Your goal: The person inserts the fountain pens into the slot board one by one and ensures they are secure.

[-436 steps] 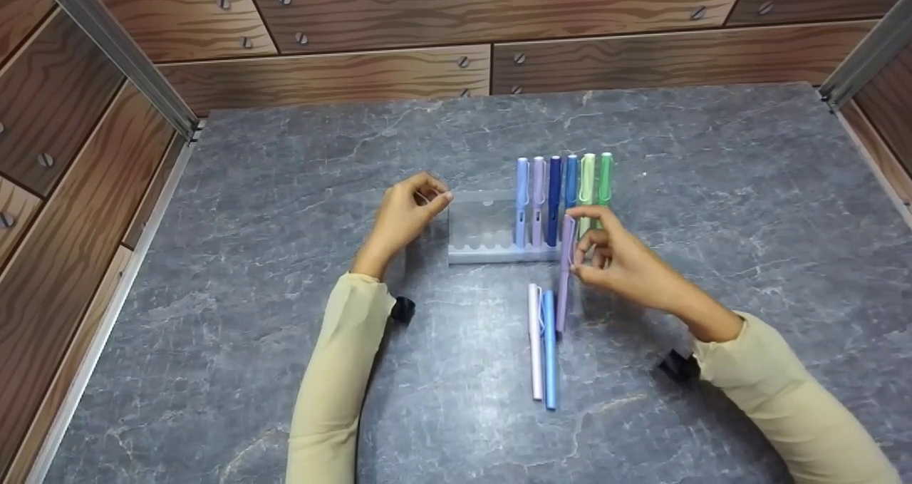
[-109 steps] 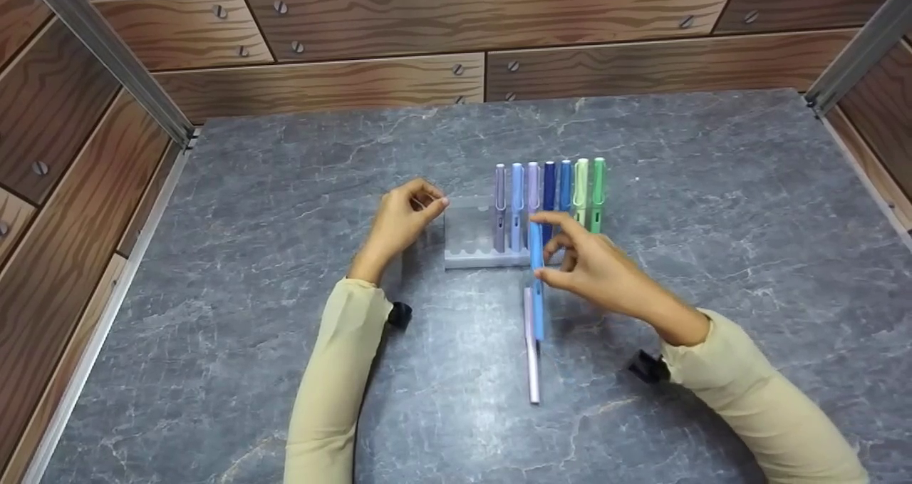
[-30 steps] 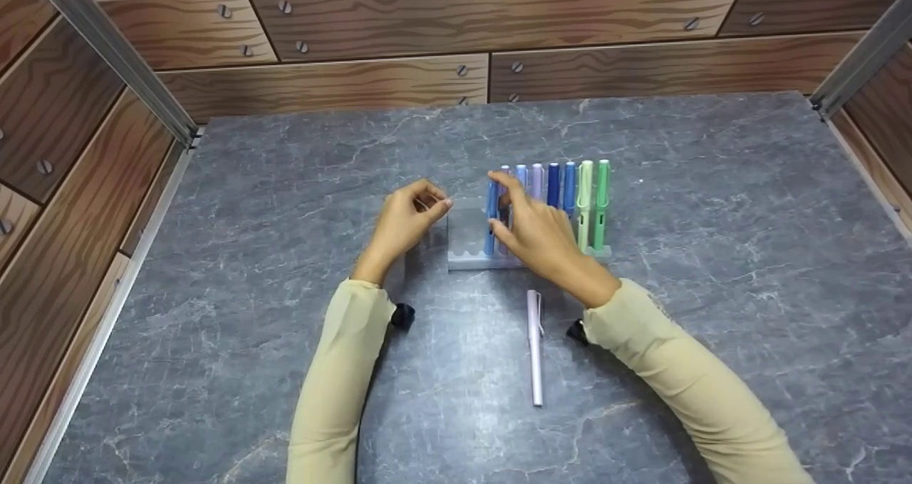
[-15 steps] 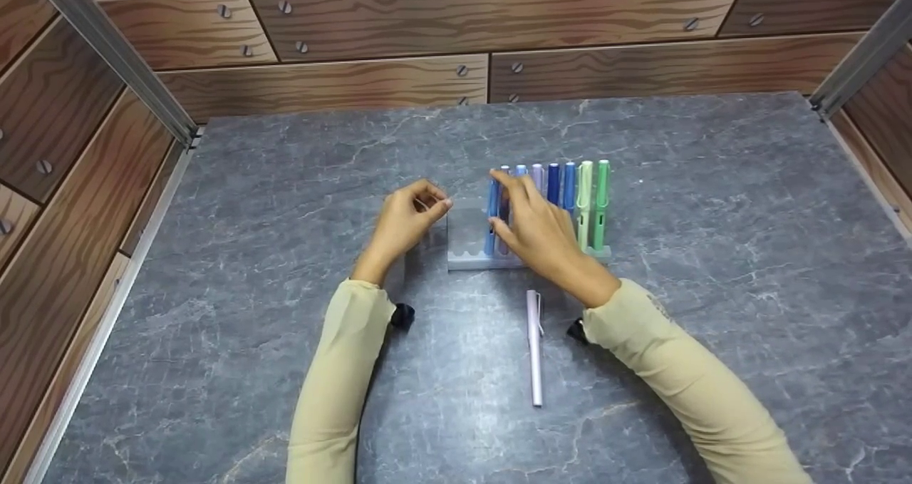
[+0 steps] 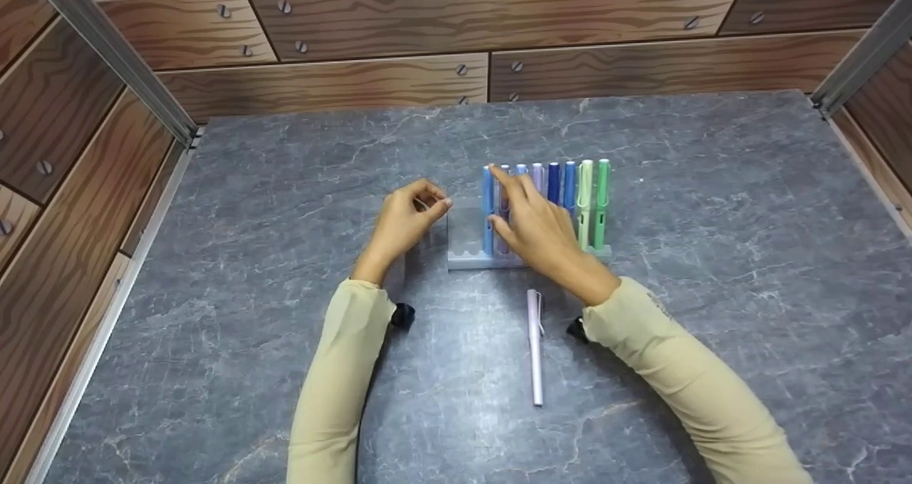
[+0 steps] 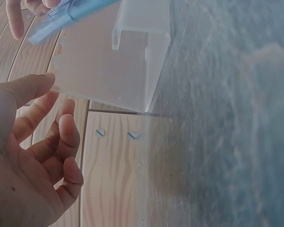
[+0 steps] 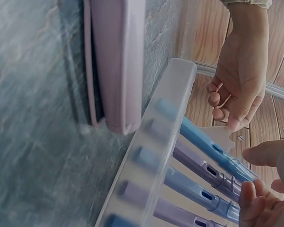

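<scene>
A clear pen holder [image 5: 467, 231] stands mid-table with several pens upright in it. My right hand [image 5: 494, 197] pinches a light blue pen [image 5: 487, 209] that stands in a slot left of the others. In the right wrist view that pen [image 7: 203, 142] runs up to my right hand [image 7: 260, 175]. My left hand [image 5: 440, 202] rests its loosely curled fingertips against the holder's left end, and the left wrist view shows its thumb at the holder [image 6: 109, 61] edge. A pale pink pen [image 5: 534, 348] lies flat on the table before the holder.
Two green pens [image 5: 593, 202] stand at the holder's right end, blue and lilac ones beside them. The grey marbled tabletop [image 5: 677, 184] is fenced by wood-pattern walls [image 5: 370, 78] at the back and both sides, with metal corner posts [image 5: 107, 49].
A lilac pen and then the light blue pen went from the table into the holder. In the last second the blue pen straightened in its slot. The left hand stayed put.
</scene>
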